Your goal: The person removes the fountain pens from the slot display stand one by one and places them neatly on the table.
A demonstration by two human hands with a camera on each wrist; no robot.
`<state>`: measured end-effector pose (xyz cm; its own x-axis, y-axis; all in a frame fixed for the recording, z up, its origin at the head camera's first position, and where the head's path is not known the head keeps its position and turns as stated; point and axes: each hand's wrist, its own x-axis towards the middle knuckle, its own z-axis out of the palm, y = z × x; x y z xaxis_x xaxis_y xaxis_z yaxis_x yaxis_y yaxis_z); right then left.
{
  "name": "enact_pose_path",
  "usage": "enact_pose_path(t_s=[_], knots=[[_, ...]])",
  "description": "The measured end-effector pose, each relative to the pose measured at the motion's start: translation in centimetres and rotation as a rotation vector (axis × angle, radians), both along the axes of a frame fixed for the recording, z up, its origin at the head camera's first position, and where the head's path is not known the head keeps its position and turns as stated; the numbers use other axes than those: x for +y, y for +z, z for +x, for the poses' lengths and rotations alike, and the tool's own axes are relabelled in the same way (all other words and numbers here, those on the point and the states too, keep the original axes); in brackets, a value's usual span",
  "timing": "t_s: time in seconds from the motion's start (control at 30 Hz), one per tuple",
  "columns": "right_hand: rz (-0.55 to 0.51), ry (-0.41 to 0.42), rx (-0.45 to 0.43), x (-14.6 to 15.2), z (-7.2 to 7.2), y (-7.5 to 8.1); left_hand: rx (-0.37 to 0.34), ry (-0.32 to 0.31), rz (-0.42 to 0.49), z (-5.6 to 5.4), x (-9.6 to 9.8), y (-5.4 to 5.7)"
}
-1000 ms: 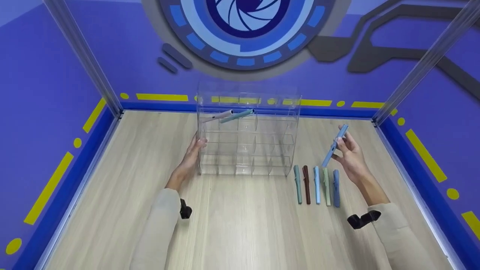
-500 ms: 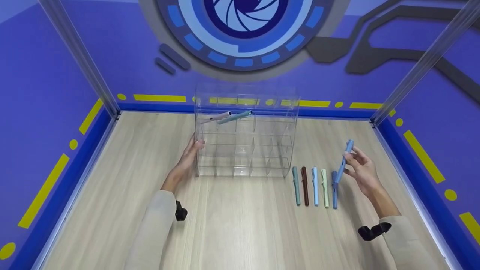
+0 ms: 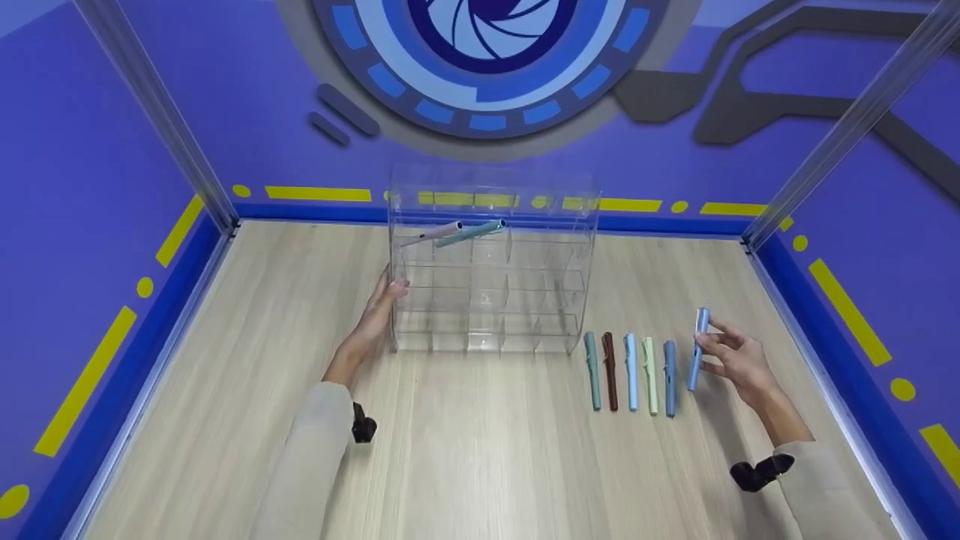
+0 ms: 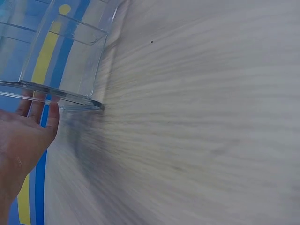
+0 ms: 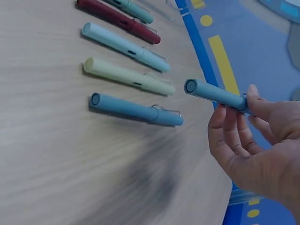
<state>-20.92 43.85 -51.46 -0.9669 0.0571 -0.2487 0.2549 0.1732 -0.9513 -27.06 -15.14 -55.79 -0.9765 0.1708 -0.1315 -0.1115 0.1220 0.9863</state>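
Note:
My left hand (image 3: 367, 319) rests against the outer left side of a clear acrylic organizer (image 3: 487, 341). In the left wrist view, the fingertips (image 4: 53, 110) touch its side wall, with the fingers fairly straight. A pale pink pen (image 3: 431, 235) and a teal pen (image 3: 472, 233) stick out of upper compartments. My right hand (image 3: 739, 364) pinches a light blue capped pen (image 3: 698, 349) between thumb and fingers, to the right of a row of pens. In the right wrist view, the held pen (image 5: 213, 91) is raised over the table with its round end toward the row.
The row on the wooden table (image 3: 480, 457) holds a teal-green pen (image 3: 592, 371), a dark red pen (image 3: 610, 371), a light blue pen (image 3: 631, 373), a pale green pen (image 3: 650, 377) and a darker blue pen (image 3: 670, 379). Blue printed walls (image 3: 225, 135) enclose the table.
My right hand has moved right and toward me with the light blue pen, past the row, and the pen has turned more in line with it. My left hand stays at the organizer.

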Motion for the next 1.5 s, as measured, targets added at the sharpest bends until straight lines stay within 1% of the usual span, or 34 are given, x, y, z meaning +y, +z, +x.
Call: enact_pose_path(t_s=[0.23, 0.33, 0.5, 0.67, 0.77, 0.9, 1.03, 1.2, 1.33, 1.5], knots=[[0.189, 0.101, -0.051, 0.1, 0.6, -1.2, -0.006, 0.002, 0.004, 0.2, -0.3, 0.1], [0.261, 0.124, -0.057, 0.2, 0.8, -1.5, -0.009, 0.008, 0.011, 0.1, -0.4, 0.0], [0.334, 0.14, -0.077, 0.3, 1.3, -2.2, -0.015, 0.008, 0.007, 0.2, -0.5, 0.2], [0.331, 0.13, -0.113, 0.2, 1.8, -2.8, -0.021, 0.012, 0.005, 0.3, -0.5, 0.2], [0.34, 0.123, -0.127, 0.2, 1.9, -3.1, -0.036, 0.007, 0.012, 0.3, -0.3, 0.3], [0.403, 0.109, -0.109, 0.0, 1.6, -3.4, -0.035, 0.013, 0.022, 0.1, 0.0, 0.2], [0.437, 0.095, -0.096, -0.1, 1.5, -3.6, -0.015, 0.029, 0.023, -0.1, 0.3, 0.2], [0.468, 0.088, -0.099, 0.0, 1.9, -3.9, -0.033, 0.025, 0.036, -0.1, 0.5, 0.0], [0.441, 0.101, -0.095, 0.3, 2.1, -3.8, -0.048, 0.025, 0.059, 0.0, 0.5, 0.0], [0.385, 0.111, -0.069, 1.0, 2.0, -2.9, -0.04, 0.03, 0.054, 0.3, 0.3, 0.1]])
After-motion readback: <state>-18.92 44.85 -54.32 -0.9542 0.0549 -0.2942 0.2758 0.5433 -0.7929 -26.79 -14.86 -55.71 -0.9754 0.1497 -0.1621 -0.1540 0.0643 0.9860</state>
